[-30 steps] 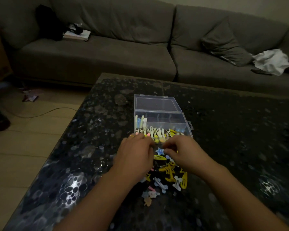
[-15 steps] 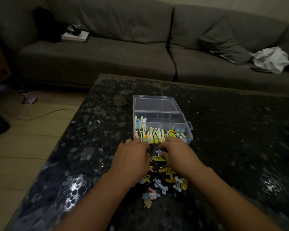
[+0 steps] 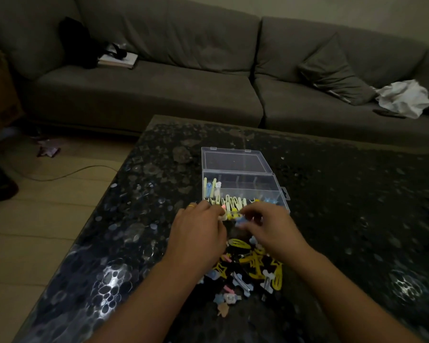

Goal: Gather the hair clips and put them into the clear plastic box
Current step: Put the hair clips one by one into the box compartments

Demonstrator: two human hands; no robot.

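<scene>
While both hands work at the near edge of the clear plastic box (image 3: 243,186), I see the right hand (image 3: 270,230) pinching a small blue clip (image 3: 240,220) just short of the front compartment, probably to drop it in with the pale clips (image 3: 233,204) already lined up there. The left hand (image 3: 198,238) has fingers curled at the box's front wall, maybe steadying it; I cannot tell if it holds anything. The loose clip pile (image 3: 253,268) sits on the dark table (image 3: 357,219) between my wrists, within easy reach.
</scene>
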